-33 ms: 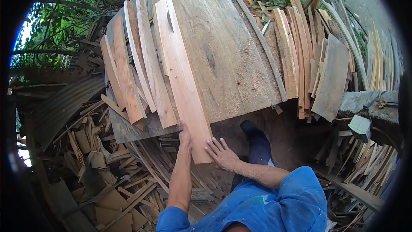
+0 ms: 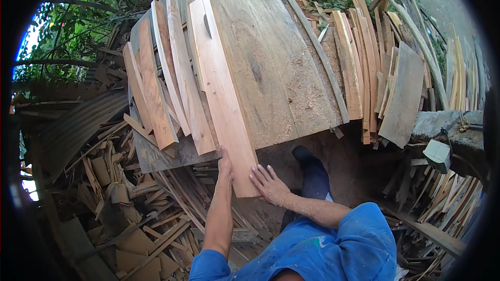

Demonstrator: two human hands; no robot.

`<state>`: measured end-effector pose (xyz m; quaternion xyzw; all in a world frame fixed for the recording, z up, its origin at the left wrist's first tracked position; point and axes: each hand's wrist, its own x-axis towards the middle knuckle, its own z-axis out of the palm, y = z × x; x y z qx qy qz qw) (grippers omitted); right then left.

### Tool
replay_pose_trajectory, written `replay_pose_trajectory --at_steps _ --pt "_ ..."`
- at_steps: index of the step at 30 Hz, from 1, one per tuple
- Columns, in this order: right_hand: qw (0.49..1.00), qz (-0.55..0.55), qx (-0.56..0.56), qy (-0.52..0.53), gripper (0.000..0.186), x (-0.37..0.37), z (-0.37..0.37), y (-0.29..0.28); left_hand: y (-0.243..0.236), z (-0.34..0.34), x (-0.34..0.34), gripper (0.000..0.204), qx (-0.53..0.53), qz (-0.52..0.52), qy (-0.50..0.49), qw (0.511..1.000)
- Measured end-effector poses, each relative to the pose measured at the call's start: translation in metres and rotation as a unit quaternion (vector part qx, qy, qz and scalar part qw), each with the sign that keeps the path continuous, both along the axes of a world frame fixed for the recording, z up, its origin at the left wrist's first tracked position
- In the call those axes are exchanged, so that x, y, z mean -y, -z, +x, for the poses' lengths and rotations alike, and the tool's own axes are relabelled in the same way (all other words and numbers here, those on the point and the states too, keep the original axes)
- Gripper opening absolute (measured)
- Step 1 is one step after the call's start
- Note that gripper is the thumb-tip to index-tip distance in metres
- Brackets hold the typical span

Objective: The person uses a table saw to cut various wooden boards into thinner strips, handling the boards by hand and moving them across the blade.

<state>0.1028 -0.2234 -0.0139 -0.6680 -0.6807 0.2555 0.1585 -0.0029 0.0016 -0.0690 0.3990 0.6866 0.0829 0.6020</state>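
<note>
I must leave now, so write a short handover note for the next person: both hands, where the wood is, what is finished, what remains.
Left hand: open, fingers on the left edge of the reddish plank near its lower end.
Right hand: open, flat against the plank's bottom right corner.
Plank: lies lengthwise on the big wooden board, its lower end overhanging the edge.
Done: several narrower planks already lie side by side to its left.
Left: more planks are stacked on the right; offcuts cover the ground.

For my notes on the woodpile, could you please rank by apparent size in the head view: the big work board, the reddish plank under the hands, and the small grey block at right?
1. Big work board, clearly largest.
2. Reddish plank, touched by the left hand and right hand.
3. Small grey block, smallest, though fisheye shrinkage near the rim exaggerates this.
</note>
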Motion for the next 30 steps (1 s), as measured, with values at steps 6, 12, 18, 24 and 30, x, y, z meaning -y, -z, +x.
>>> replay_pose_trajectory --at_steps 6,12,18,24,30 --pt "0.997 0.064 0.032 0.040 0.103 -0.016 0.002 0.023 0.011 -0.002 -0.010 0.079 0.031 -0.029 -0.003 0.999" --pt "0.997 0.066 0.035 0.023 0.108 -0.032 0.006 0.018 0.025 -0.029 -0.022 0.090 0.032 -0.052 0.038 0.997" --pt "0.989 0.114 0.069 0.061 0.086 -0.050 0.020 0.036 -0.053 -0.020 0.033 0.093 -0.281 0.265 0.338 0.858" --pt "0.985 0.125 0.094 0.073 0.102 -0.072 0.031 0.050 -0.118 0.009 0.058 0.101 -0.289 0.319 0.705 0.564" --pt "0.990 0.080 0.110 0.047 0.090 -0.098 0.047 0.054 -0.061 0.006 0.025 0.105 -0.326 0.403 0.703 0.487"
